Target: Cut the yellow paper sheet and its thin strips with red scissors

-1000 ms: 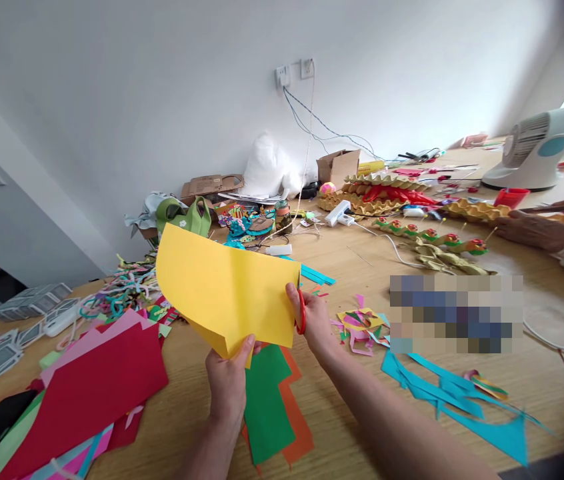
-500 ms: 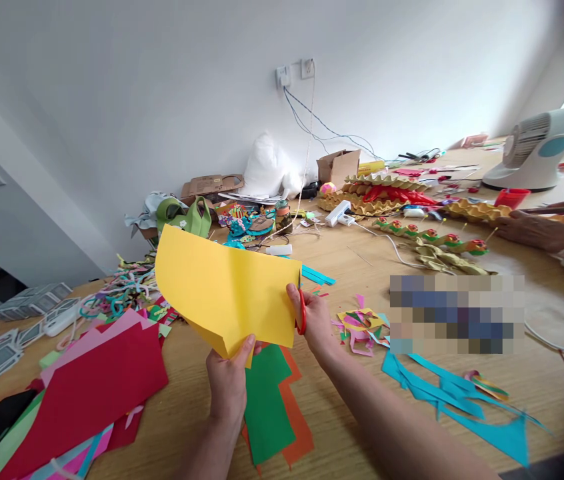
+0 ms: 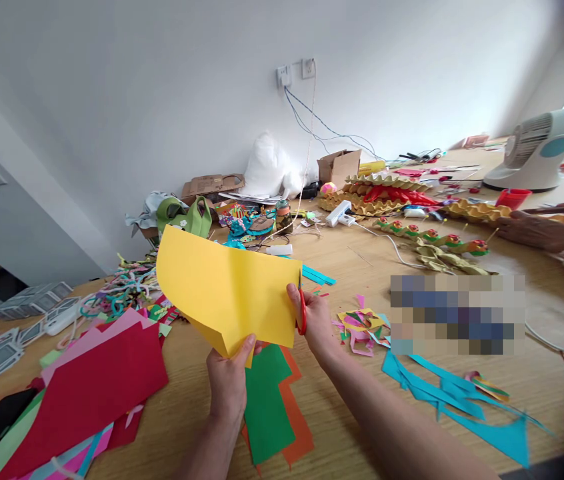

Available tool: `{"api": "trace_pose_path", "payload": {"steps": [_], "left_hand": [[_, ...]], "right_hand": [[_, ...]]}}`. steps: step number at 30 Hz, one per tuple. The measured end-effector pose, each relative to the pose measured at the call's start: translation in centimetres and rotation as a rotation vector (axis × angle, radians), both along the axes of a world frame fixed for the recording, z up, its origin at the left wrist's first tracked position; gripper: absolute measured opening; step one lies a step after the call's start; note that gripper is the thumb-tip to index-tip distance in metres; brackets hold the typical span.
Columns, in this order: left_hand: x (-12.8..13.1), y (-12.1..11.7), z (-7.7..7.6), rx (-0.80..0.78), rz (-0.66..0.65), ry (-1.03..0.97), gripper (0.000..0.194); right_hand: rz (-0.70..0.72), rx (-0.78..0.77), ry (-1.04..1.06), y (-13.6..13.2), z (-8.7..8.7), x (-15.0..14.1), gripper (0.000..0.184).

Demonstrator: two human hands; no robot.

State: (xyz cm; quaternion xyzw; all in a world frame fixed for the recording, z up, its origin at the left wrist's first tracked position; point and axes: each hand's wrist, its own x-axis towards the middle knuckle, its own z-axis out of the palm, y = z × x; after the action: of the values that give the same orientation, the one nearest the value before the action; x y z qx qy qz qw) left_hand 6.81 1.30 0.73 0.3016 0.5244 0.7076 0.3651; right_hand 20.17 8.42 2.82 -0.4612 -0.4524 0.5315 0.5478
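Note:
A large sheet of yellow paper [image 3: 227, 287], curled at its left side, is held up over the table. My left hand [image 3: 229, 380] pinches its lower edge, thumb in front. At the sheet's right edge, my right hand [image 3: 312, 313] is closed on red-handled scissors [image 3: 303, 313]; their blades are mostly hidden, and the thumb lies against the paper. Beneath the sheet, cut green paper [image 3: 267, 413] rests on orange paper [image 3: 297, 413], both with stepped edges.
Red paper sheets [image 3: 107, 373] are stacked at left. Blue paper offcuts [image 3: 457, 393] and colourful scraps [image 3: 362, 327] lie to the right. Further back are a power strip [image 3: 338, 213], egg-carton pieces [image 3: 392, 183] and a white fan [image 3: 532, 150]. Another person's hand [image 3: 527, 230] is at far right.

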Motion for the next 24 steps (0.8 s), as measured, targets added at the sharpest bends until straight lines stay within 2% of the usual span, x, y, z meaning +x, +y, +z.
{"api": "trace_pose_path", "payload": {"steps": [12,24], "left_hand": [[-0.09,-0.04,0.22,-0.004,0.002,-0.048,0.026],[-0.03,-0.07,0.42,-0.001,-0.006,-0.037,0.024]], "right_hand": [[0.028,0.013,0.053,-0.06,0.18,-0.1,0.051],[-0.006,0.006,0.048,-0.07,0.2,-0.04,0.053]]}}
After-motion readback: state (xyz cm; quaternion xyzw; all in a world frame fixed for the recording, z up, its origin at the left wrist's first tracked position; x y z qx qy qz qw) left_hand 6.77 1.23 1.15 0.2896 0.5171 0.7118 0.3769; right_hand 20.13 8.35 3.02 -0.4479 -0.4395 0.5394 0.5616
